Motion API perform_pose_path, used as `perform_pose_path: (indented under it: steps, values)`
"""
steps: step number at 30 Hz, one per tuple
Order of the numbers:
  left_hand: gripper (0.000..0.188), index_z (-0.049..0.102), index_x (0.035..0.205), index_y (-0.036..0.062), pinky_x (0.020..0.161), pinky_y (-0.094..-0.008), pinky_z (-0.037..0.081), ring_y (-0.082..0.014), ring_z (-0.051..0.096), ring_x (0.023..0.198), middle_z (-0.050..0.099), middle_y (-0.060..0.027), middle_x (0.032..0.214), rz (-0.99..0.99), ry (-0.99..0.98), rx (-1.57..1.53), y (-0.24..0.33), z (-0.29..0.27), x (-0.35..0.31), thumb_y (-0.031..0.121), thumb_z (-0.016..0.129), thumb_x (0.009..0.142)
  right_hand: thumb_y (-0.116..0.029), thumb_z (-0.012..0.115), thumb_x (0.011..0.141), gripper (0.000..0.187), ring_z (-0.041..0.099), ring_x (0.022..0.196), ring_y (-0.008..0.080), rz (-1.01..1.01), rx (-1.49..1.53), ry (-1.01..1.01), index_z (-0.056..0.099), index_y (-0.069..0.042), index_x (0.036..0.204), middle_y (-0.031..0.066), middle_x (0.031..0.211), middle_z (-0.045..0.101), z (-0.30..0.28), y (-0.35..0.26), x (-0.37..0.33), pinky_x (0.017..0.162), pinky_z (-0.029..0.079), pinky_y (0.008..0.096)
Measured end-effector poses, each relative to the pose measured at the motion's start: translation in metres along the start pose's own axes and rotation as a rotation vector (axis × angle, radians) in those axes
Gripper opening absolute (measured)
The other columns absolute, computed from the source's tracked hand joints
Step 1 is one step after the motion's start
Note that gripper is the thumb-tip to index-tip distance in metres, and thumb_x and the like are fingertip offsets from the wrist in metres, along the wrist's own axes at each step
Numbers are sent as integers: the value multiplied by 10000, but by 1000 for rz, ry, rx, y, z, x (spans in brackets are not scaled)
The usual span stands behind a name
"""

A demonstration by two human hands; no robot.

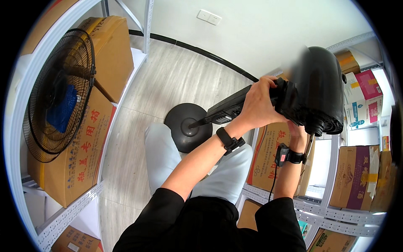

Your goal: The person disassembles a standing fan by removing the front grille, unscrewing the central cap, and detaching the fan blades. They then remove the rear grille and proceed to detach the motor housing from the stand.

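Note:
A black pedestal fan without its guard leans up from its round base (180, 138) on the floor. The fan's column (228, 103) slants to the right, up to the bulky black motor housing (321, 84). My left hand (258, 105) is closed around the neck just under the housing. My right hand (297, 133) is up against the housing's lower side; its fingers are hidden behind the fan. A thin metal shaft (310, 147) sticks out below a black collar on the housing, beside my right wrist.
On the left shelf, a round black wire fan guard (91, 59) leans against cardboard boxes (111, 54), with something blue showing through it. Right shelves (327, 180) hold more boxes (352, 176). A wall socket (209, 17) is ahead. My legs (161, 155) are close to the base.

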State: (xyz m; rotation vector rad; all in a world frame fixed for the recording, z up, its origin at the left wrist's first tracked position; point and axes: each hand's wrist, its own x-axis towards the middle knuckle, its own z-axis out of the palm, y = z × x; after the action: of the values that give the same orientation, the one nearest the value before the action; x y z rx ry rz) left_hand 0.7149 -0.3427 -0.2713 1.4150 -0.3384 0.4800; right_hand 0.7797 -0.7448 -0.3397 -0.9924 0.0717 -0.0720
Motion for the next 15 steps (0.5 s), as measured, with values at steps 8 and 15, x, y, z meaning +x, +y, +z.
perform_pose_path:
  steps: [8,15]
  values:
    - [879,369,1091,29,892,-373,438,-293,546,1033,533,-127,1161,-27,-14,10,2,0,0,249,919,441,-166,644,896,264,562,1042,198,-1,-28,-30,586,-99,1145,44,1121,595,16,-1,-3,900,485,342]
    - [911,367,1120,26,889,-376,450,-295,552,1034,530,-142,1136,-44,-26,0,2,-1,0,286,925,449,-164,635,902,237,567,1024,192,-34,-128,-179,593,-97,1125,42,1099,601,62,9,-13,888,489,330]
